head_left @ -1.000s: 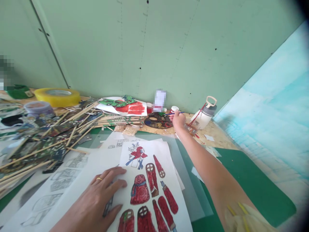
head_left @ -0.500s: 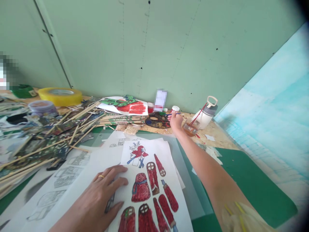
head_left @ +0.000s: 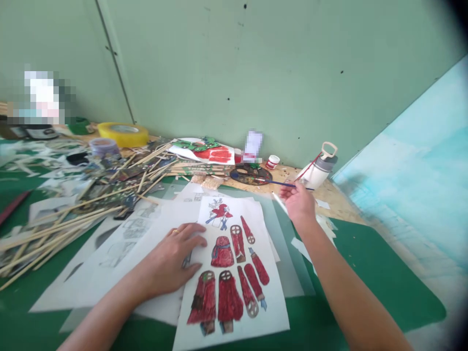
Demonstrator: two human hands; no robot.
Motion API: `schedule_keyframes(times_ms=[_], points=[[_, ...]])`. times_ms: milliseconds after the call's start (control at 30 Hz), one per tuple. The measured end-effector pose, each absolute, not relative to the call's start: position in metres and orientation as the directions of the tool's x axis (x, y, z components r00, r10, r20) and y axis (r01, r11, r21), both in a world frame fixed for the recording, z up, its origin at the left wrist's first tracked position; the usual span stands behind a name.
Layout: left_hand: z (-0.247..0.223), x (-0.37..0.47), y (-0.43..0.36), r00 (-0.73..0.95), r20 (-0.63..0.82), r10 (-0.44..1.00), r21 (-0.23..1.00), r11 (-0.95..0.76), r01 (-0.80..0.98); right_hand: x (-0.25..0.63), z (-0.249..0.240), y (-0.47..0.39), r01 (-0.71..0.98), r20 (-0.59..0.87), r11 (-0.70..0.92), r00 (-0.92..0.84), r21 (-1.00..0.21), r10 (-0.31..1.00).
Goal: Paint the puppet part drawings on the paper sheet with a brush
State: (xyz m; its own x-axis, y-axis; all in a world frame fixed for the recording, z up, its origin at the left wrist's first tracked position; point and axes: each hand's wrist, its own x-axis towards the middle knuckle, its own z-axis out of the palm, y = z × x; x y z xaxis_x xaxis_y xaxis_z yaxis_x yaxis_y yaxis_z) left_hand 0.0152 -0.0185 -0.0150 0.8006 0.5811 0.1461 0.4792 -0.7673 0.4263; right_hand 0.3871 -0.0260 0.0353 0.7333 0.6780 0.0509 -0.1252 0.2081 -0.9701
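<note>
1 yellow tape roll (head_left: pixel 124 141) behind wooden sticks (head_left: pixel 98 213); 1 white bottle (head_left: pixel 316 175).

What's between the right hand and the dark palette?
In the head view, a blue-handled paintbrush, held in the right hand, spans the gap to the palette.

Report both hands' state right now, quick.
Left hand: open, fingers spread, on the left side of the painted sheet.
Right hand: closed, holding a blue-handled paintbrush in its fingers.
</note>
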Motion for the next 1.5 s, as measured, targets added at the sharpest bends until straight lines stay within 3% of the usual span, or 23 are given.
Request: schedule_keyframes(times_ms=[200, 400, 600, 833, 1067, 1500], points=[[-0.001, 0.021, -0.020, 0.836, 0.141, 0.531, 0.458, -0.783, 0.420, 0.358, 0.042, -0.098, -0.362, -0.010, 0.191, 0.487, -0.912, 0.874], [-0.006, 0.022, -0.020, 0.841, 0.143, 0.522, 0.481, -0.779, 0.402, 0.340, 0.059, -0.110, -0.277, 0.036, 0.089, 0.190, -0.957, 0.981], [-0.007, 0.023, -0.021, 0.840, 0.139, 0.525, 0.495, -0.771, 0.401, 0.330, 0.035, -0.109, -0.205, 0.052, 0.049, -0.006, -0.978, 0.999], [-0.005, 0.022, -0.021, 0.841, 0.153, 0.518, 0.495, -0.777, 0.389, 0.325, 0.022, -0.129, -0.052, 0.090, 0.086, -0.070, -0.995, 0.994], [-0.004, 0.022, -0.022, 0.846, 0.155, 0.510, 0.494, -0.782, 0.380, 0.313, 0.029, -0.142, 0.209, 0.159, 0.176, -0.095, -0.962, 0.983], [-0.006, 0.021, -0.019, 0.850, 0.163, 0.502, 0.525, -0.773, 0.356, 0.300, 0.032, -0.150, 0.268, 0.166, 0.199, -0.141, -0.943, 0.976]])
